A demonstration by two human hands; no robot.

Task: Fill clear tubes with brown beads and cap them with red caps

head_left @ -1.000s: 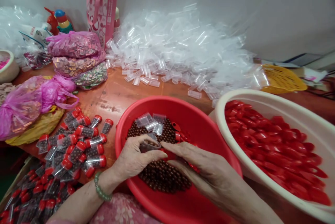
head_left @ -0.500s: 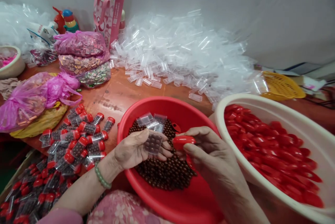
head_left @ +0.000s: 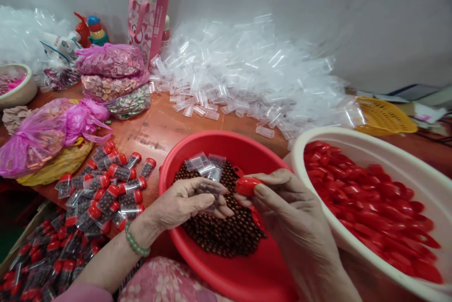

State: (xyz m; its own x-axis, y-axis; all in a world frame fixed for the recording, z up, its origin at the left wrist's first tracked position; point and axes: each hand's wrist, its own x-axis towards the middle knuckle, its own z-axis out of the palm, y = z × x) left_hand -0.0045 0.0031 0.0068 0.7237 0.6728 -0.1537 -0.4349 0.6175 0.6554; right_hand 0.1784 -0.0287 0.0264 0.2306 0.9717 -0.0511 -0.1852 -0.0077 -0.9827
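Seemingly Poised at the Closing Step

Pinches a red cap (head_left: 247,186) between the thumb and fingers of the right hand (head_left: 295,212), in a grip drawn in no wider than the piece itself. Holds a small clear case (head_left: 210,189), dark with contents, in the left hand (head_left: 179,204), with the thumb pressed along the near face and the fingers set behind, some reaching loosely past the far edge. Places both pieces above the brown beads (head_left: 226,238) in a red tub (head_left: 261,153), near each other but not touching. Sets the cap to the right of the case, just beyond the left fingertips and slightly higher in view. Does not reveal the open end of the case, too covered to make out.

Appears to belong to the capping stage, with the case apparently filled and not yet capped. Seems to call next for lining up the cap with the mouth of the case, then pressing squarely without spilling anything. Includes loose clear cases (head_left: 196,162) lying on the beads, a white tub (head_left: 399,165) of red pieces (head_left: 370,212) beside the red tub, and capped cases (head_left: 108,197) piled at left on the worktop (head_left: 155,125).
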